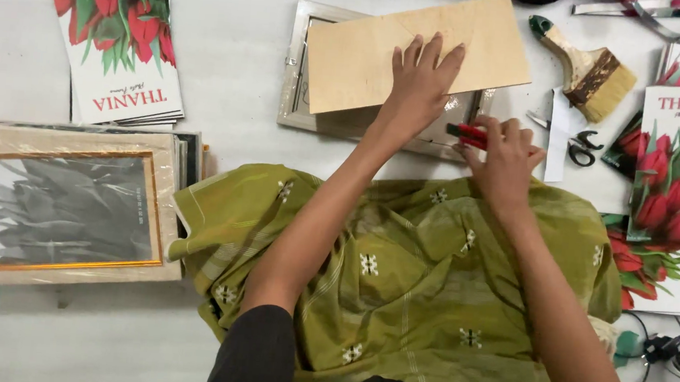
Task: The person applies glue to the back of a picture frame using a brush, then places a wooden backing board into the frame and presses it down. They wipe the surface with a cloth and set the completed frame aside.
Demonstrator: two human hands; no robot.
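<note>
Pressing flat with fingers spread, the left hand (420, 78) pins the plywood backing board (416, 50) atop the silver picture frame (297, 83) (likely to steady it); the right hand (505, 151) grips a red utility knife (467, 134) at the board's lower edge

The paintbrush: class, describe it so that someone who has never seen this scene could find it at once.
Start at the pale wooden board under the left hand, lying across a silver picture frame. Just right of the board's top corner lies the paintbrush, above the small scissors. It alone has a green-tipped wooden handle, a dark metal band and wide, flat yellowish bristles.
</note>
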